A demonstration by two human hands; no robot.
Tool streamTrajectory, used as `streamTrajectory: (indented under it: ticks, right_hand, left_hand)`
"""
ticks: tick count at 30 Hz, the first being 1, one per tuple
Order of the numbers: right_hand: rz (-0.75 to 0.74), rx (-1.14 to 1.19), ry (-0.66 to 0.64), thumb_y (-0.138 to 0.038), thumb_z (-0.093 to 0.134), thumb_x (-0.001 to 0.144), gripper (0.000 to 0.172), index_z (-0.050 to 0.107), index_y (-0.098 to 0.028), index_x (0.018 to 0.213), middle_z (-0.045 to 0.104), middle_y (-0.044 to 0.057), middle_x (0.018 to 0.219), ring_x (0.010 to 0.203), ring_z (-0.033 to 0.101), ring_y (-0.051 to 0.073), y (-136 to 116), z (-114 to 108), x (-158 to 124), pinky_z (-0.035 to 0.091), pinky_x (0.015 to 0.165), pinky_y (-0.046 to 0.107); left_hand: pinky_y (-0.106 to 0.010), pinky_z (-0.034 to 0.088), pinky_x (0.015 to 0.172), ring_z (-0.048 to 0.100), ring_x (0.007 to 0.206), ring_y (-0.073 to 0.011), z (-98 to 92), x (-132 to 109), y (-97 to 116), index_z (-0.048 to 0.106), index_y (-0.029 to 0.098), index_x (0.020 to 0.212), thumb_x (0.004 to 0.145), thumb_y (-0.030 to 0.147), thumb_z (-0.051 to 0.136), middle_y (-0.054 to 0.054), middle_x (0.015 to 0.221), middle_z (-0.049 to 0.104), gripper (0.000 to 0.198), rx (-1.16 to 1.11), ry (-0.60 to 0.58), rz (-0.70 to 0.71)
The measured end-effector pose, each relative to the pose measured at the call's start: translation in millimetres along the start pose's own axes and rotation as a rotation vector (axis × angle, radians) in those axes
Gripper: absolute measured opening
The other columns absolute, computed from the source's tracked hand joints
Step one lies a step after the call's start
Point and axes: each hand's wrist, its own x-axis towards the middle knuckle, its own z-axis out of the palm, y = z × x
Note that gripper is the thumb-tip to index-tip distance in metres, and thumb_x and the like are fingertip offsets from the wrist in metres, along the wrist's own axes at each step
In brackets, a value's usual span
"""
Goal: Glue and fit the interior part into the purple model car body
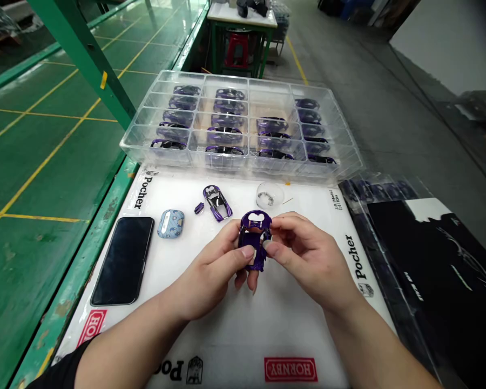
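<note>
The white printed counter [235,324] carried everything, its surface marked with brand lettering. Along its far edge sat the clear plastic compartment tray [243,121], each cell holding a glossy purple car body, apparently kept apart so the finish would not rub. At the left edge lay the black smartphone [123,260], face up and out of the working area, with the pale blue patterned earbud case [170,223] just beside it. Toward the middle of the counter a second purple toy car body [217,202] rested alone, a small purple loose part [198,208] just to its left, both within easy reach. Near the tray, a small clear round dish [269,195] held some tiny pieces I could not make out.

Above the middle of the counter, the left hand [221,267] was closed on the purple plastic car shell [256,237], steadying it from below. The right hand [308,254] pinched the shell's right side, fingertips together on it, seemingly to work at a small detail there.
</note>
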Motion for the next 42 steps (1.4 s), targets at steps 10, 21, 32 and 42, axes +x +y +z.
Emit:
streamTrajectory:
  ticks: [10, 21, 32, 42]
  right_hand:
    - [0.091, 0.143, 0.197, -0.055, 0.072, 0.110, 0.033, 0.085, -0.025, 0.105, 0.074, 0.002, 0.077, 0.067, 0.067, 0.017, 2.4, -5.8, -0.1, 0.058, 0.065, 0.033]
    - [-0.143, 0.040, 0.087, -0.033, 0.075, 0.109, 0.075, 0.041, -0.054, 0.173, 0.028, -0.001, 0.191, 0.165, 0.051, 0.035, -5.7, -0.1, -6.1, 0.063, 0.118, 0.052]
    - [-0.070, 0.077, -0.043, -0.051, 0.069, 0.113, 0.037, 0.074, -0.035, 0.146, 0.078, 0.008, 0.138, 0.120, 0.076, 0.027, -2.4, 1.0, -3.5, 0.065, 0.104, 0.049]
    - [-0.073, 0.043, -0.014, -0.051, 0.069, 0.113, 0.032, 0.081, -0.032, 0.136, 0.079, 0.008, 0.130, 0.115, 0.076, 0.026, -2.0, 1.5, -2.0, 0.063, 0.102, 0.045]
  left_hand:
    - [-0.029, 0.056, 0.059, 0.081, 0.074, -0.0241, -3.8, 1.9, 1.2, 0.065, 0.019, 0.134, 0.107, 0.036, 0.064, -0.018, 0.128, 0.080, 0.032, -0.358, 0.002, -0.095]
    - [-0.027, 0.047, 0.056, 0.073, 0.061, -0.0185, -4.4, -0.5, 7.8, 0.069, 0.017, 0.136, 0.104, 0.039, 0.066, -0.014, 0.109, 0.082, 0.038, -0.527, 0.024, -0.118]
    - [-0.023, 0.035, 0.055, 0.056, 0.053, -0.0095, -2.2, -3.5, 7.7, 0.070, 0.021, 0.136, 0.100, 0.043, 0.073, -0.007, 0.095, 0.076, 0.042, -0.470, -0.021, -0.140]
    - [-0.024, 0.029, 0.053, 0.043, 0.047, -0.0054, -1.6, -4.6, 5.3, 0.070, 0.021, 0.129, 0.098, 0.048, 0.078, -0.003, 0.087, 0.072, 0.042, -0.412, -0.080, -0.143]
